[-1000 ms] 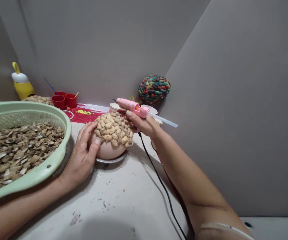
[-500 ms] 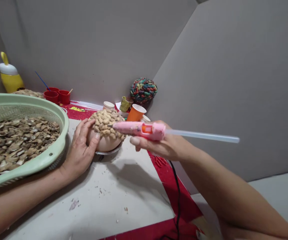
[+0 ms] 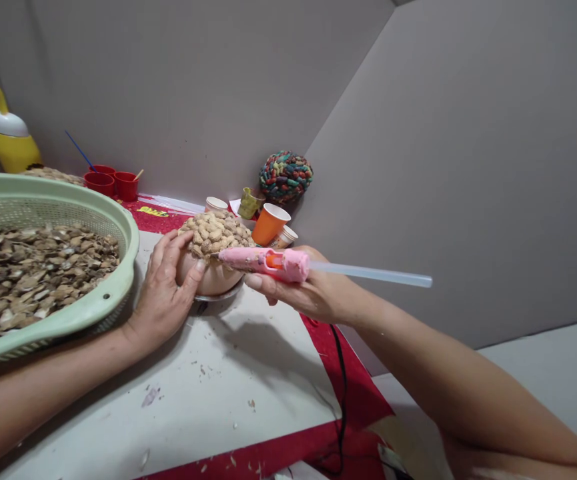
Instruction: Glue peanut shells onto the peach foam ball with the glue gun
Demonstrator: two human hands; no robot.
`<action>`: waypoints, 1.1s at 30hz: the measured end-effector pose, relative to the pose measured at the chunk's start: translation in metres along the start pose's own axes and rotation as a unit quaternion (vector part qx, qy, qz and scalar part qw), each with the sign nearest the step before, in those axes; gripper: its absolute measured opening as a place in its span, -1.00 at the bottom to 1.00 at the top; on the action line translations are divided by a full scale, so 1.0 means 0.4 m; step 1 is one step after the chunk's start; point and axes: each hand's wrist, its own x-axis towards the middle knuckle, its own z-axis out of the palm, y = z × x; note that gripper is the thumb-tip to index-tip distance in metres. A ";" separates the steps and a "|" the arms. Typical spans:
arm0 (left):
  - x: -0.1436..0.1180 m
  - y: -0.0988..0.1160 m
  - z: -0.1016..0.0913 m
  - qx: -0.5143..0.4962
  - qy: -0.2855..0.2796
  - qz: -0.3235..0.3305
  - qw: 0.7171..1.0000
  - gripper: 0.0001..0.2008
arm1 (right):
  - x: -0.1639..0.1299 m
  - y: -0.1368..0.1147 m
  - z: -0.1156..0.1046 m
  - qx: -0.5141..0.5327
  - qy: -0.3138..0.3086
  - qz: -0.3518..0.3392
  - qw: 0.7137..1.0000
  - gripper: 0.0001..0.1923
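Note:
A pale, smooth round form [image 3: 217, 277] has its upper part covered with peanut shells [image 3: 218, 232]. It rests on a small metal dish [image 3: 223, 293]. My left hand [image 3: 168, 280] grips its left side, fingers near the shells and thumb along the bare lower surface. In my right hand [image 3: 301, 290] is a pink glue gun [image 3: 255, 260], lying level with its nozzle pointing left. The nozzle tip is at the lower edge of the shells; whether it touches cannot be told. A long clear glue stick [image 3: 378, 273] sticks out of its back.
A green colander [image 3: 128, 257] full of shell pieces stands at left. Behind are red cups [image 3: 127, 187], an orange paper cup [image 3: 269, 223], a yellow bottle [image 3: 14, 150] and a multicoloured shell-like ball [image 3: 287, 177]. A black cord [image 3: 342, 393] hangs down by the red cloth at right.
My right hand has moved the glue gun slightly left and down, bringing its nozzle to the lower edge of the shells. My left hand stays on the round form. The view has shifted slightly.

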 end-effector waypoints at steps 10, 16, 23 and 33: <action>0.002 0.006 -0.001 0.008 0.000 0.004 1.000 -0.49 | 0.010 0.001 0.003 -0.003 -0.010 -0.042 0.999 -0.54; 0.002 0.002 -0.001 0.011 0.004 0.010 1.000 -0.51 | 0.007 -0.002 0.009 -0.019 -0.004 -0.045 0.999 -0.50; 0.005 0.006 0.000 0.009 0.007 0.011 1.000 -0.54 | 0.004 0.002 0.014 -0.017 -0.001 -0.045 0.999 -0.50; 0.007 0.012 -0.001 0.006 0.010 0.008 1.000 -0.55 | 0.003 0.000 0.014 0.004 0.005 -0.071 0.997 -0.66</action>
